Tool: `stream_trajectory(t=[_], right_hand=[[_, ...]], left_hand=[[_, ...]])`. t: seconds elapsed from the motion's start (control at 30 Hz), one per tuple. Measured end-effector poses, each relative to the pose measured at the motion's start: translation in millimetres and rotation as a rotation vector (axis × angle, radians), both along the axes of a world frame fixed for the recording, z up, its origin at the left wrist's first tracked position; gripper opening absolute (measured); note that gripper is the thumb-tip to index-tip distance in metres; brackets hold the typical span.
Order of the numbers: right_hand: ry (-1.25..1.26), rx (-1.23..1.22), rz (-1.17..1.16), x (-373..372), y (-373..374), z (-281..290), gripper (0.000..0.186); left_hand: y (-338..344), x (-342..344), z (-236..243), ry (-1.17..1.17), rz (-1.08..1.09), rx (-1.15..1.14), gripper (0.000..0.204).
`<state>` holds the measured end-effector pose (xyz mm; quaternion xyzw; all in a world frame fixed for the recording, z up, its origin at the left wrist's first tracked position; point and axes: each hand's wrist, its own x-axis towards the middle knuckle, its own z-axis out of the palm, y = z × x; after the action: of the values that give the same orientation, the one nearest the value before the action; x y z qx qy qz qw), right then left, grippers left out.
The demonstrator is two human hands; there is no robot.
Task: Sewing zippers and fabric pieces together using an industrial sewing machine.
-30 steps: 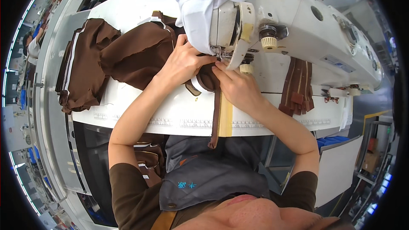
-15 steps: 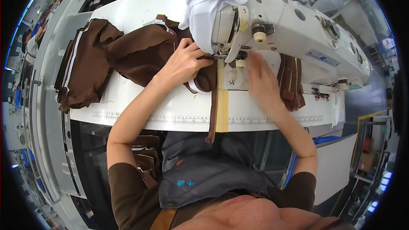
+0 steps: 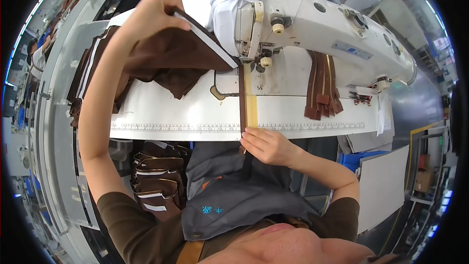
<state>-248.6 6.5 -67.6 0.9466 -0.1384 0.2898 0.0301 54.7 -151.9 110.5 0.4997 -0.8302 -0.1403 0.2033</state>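
My left hand [image 3: 159, 14] is raised at the upper left, fingers closed on a brown fabric piece [image 3: 195, 49] with a white strip along its edge, which stretches toward the needle area of the white sewing machine [image 3: 312, 29]. My right hand [image 3: 266, 144] is at the table's front edge, fingers closed on a brown zipper tape [image 3: 242, 102] that runs straight down from the presser foot beside a yellow guide strip [image 3: 251, 107]. A white cloth [image 3: 224, 10] drapes over the machine head.
Stacked brown pieces [image 3: 90, 68] lie at the left of the white table [image 3: 171, 112]; more zippers [image 3: 320, 88] and small red-handled snippers [image 3: 361, 101] lie at the right. Brown bundles [image 3: 156, 176] sit below at left, blue bins [image 3: 349, 159] at right. A co-worker [image 3: 39, 54] shows at far left.
My left hand has moved up and left, lifting the fabric's white-edged side. My right hand left the needle area and moved down along the zipper to its lower end.
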Motion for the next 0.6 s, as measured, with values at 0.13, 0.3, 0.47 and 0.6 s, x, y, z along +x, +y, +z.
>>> stream_trajectory(t=[0.13,0.3,0.47,0.6], right_hand=[[-0.015,0.034,0.009,-6,2,-3,0.024],[0.015,0.036,0.049,-6,2,2,0.022],[0.061,0.053,0.09,-7,1,8,0.021],[0.037,0.072,0.076,-5,-1,7,0.019]], left_hand=[[61,-30,0,0.255,-0.047,-0.014,0.02],[155,-75,-83,-0.071,-0.635,-0.166,0.017],[171,-83,-137,0.079,-0.523,-0.245,0.015],[165,-78,-139,0.102,-0.544,-0.223,0.014]])
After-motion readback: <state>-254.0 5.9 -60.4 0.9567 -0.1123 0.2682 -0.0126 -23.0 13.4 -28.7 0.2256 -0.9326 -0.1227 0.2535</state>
